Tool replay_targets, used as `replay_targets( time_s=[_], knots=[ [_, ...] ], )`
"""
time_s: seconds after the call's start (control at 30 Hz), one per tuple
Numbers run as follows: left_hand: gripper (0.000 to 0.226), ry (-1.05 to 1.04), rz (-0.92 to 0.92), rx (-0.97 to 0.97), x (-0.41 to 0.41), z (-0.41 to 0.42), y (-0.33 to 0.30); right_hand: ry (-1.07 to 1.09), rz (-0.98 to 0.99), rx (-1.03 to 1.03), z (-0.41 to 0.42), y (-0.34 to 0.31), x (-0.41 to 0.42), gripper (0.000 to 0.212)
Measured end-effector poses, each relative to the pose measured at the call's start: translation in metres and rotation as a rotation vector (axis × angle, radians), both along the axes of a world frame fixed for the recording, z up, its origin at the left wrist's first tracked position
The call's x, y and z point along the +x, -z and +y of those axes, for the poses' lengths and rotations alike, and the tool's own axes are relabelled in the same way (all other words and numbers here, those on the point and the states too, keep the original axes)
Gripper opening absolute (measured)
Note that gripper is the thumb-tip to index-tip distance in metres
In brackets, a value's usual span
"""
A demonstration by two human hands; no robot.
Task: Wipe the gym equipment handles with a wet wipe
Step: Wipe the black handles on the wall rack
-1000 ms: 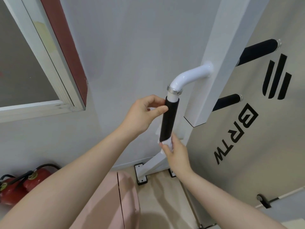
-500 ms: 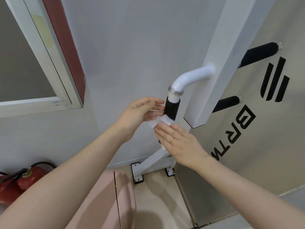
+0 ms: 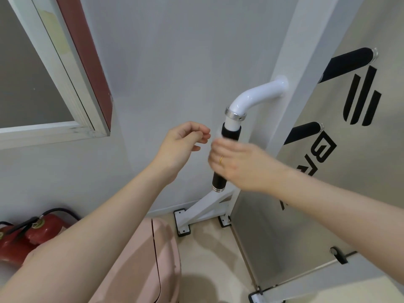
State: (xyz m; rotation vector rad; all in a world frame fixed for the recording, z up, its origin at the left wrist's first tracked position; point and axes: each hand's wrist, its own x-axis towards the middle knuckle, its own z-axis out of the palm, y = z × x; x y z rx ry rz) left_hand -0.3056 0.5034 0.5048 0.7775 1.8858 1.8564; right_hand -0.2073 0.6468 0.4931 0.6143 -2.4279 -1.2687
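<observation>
Foam handle (image 3: 231,134), black and hanging vertically from a curved white tube (image 3: 253,97) below a metal collar (image 3: 235,115), is crossed at mid-length by the right hand (image 3: 237,159), which covers the grip's middle. A blurred scrap of white wet wipe (image 3: 215,136) shows at that hand's fingertips, against the handle's left side; how firmly the fingers clasp it I cannot tell through the blur. A gold ring (image 3: 221,159) sits on 1 finger. The left hand (image 3: 182,144) hovers just left of the handle, fingers loosely curled, holding nothing. 2 more black handles (image 3: 352,61) jut from the white frame (image 3: 306,62). Red fire extinguishers (image 3: 32,232) lie at lower left.
</observation>
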Motion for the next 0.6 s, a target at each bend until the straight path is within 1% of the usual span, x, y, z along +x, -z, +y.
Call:
replay_targets(
  time_s=[0.07, 0.1, 0.13, 0.2, 0.23, 0.27, 0.37, 0.4, 0.43, 0.5, 0.53, 0.57, 0.6],
  knots=[
    [0.026, 0.005, 0.010, 0.009, 0.003, 0.000, 0.002, -0.021, 0.149, -0.083, 0.006, 0.000, -0.001, 0.032],
    [0.026, 0.002, 0.011, 0.015, 0.005, 0.000, 0.003, -0.023, 0.150, -0.064, 0.007, 0.011, 0.002, 0.030],
    [0.026, -0.007, 0.010, 0.020, 0.006, 0.000, 0.003, -0.034, 0.089, -0.021, 0.008, 0.023, 0.007, 0.031],
    [0.026, -0.028, 0.015, 0.027, 0.008, -0.001, 0.003, -0.071, -0.085, 0.042, 0.011, 0.042, 0.015, 0.041],
    [0.026, -0.033, 0.017, 0.030, 0.009, -0.002, 0.004, -0.089, -0.088, 0.027, 0.012, 0.043, 0.017, 0.042],
    [0.026, -0.032, 0.017, 0.032, 0.009, -0.003, 0.004, -0.095, -0.046, -0.024, 0.013, 0.040, 0.016, 0.042],
    [0.025, -0.028, 0.004, 0.042, 0.011, -0.004, 0.005, -0.038, 0.170, -0.256, 0.017, 0.033, 0.013, 0.043],
    [0.025, -0.030, -0.003, 0.042, 0.012, -0.003, 0.005, -0.048, 0.161, -0.274, 0.017, 0.041, 0.013, 0.042],
    [0.026, -0.026, -0.008, 0.037, 0.013, -0.002, 0.005, -0.055, 0.073, -0.238, 0.017, 0.054, 0.016, 0.040],
    [0.025, -0.002, -0.007, 0.021, 0.016, 0.001, 0.005, -0.069, -0.194, -0.135, 0.020, 0.081, 0.023, 0.035],
    [0.023, 0.012, -0.001, 0.018, 0.017, 0.002, 0.006, -0.048, -0.229, -0.153, 0.025, 0.086, 0.026, 0.032],
    [0.019, 0.023, 0.008, 0.021, 0.017, 0.002, 0.006, 0.002, -0.176, -0.254, 0.030, 0.084, 0.030, 0.029],
    [0.016, 0.030, 0.019, 0.025, 0.017, 0.003, 0.007, 0.068, -0.085, -0.429, 0.036, 0.081, 0.032, 0.025]
  ],
)
